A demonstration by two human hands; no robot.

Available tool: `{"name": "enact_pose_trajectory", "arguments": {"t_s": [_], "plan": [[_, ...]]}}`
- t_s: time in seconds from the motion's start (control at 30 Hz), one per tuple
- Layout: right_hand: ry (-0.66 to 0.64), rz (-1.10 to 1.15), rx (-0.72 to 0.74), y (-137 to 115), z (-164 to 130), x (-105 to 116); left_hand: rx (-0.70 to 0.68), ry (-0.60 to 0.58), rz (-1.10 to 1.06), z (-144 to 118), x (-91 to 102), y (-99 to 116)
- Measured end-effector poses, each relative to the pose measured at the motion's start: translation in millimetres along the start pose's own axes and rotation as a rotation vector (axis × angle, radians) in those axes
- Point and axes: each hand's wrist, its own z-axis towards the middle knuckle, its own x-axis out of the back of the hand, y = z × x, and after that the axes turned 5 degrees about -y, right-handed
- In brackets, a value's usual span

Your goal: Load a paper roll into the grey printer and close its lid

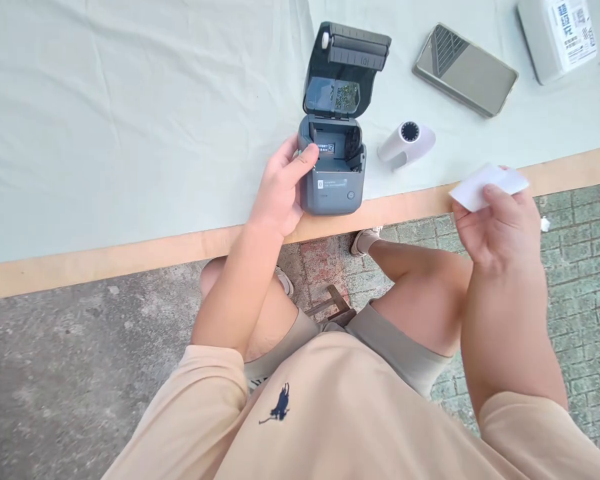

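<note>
In the head view, a small printer (333, 193) stands at the near edge of the table (130, 133), its front just above the strip of bare wood (145, 259) that runs along that edge. Its lid (347, 70) is swung up and back, away from the person, with a black roller (355, 50) across the lid's outer end, and the compartment (330, 157) below is exposed, showing a small printed label inside. The left hand (280, 183) grips the printer by its left side, the thumb laid over the compartment's rim and the fingers largely hidden against the casing. The right hand (503, 223) is closed on a folded-looking piece of white paper (480, 185), pinching it under the thumb; it is held out over the near edge, well to the right of the printer. Between the two hands, just beside the printer and a little in from the near edge, lies a white paper roll (396, 148) with a dark core and a loose flap of paper on its right. Farther from the near edge, beyond the roll and to its right, lies a phone (465, 70), screen up and set at a slant. Past the phone, still farther right, a white box (555, 40) with a printed label is cut off by the view.
</note>
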Motion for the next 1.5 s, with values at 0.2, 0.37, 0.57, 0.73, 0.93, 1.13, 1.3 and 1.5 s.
{"name": "enact_pose_trajectory", "arguments": {"t_s": [0.2, 0.37, 0.57, 0.73, 0.93, 1.13, 1.3, 1.5], "plan": [[0.128, -0.228, 0.285, -8.2, 36.2, -27.6, -0.015, -0.003, -0.039, 1.6, 0.5, -1.1], [0.139, -0.409, 0.352, -4.4, 43.5, -29.6, -0.003, -0.016, -0.082, 2.2, 0.5, -2.4], [0.186, -0.527, 0.571, -34.7, 15.9, -37.4, -0.019, -0.010, -0.104, 2.6, 1.2, -3.7], [0.104, -0.932, 0.422, -72.5, -1.9, -92.1, -0.031, -0.036, -0.092, 3.4, 2.3, -6.2], [-0.061, -0.812, 0.309, -73.9, 4.7, -117.7, -0.035, -0.034, -0.086, 2.1, 1.5, -5.8], [-0.186, -0.657, 0.804, -100.9, -11.4, -112.8, -0.027, -0.032, -0.070, 0.8, 0.8, -3.4], [-0.282, -0.662, 0.769, -120.5, -15.2, -130.0, -0.039, -0.031, -0.081, 0.3, -0.4, -3.3], [-0.469, -1.101, 0.678, -130.2, -3.9, -152.4, -0.063, -0.038, -0.093, -0.5, -2.2, -3.5]]}}
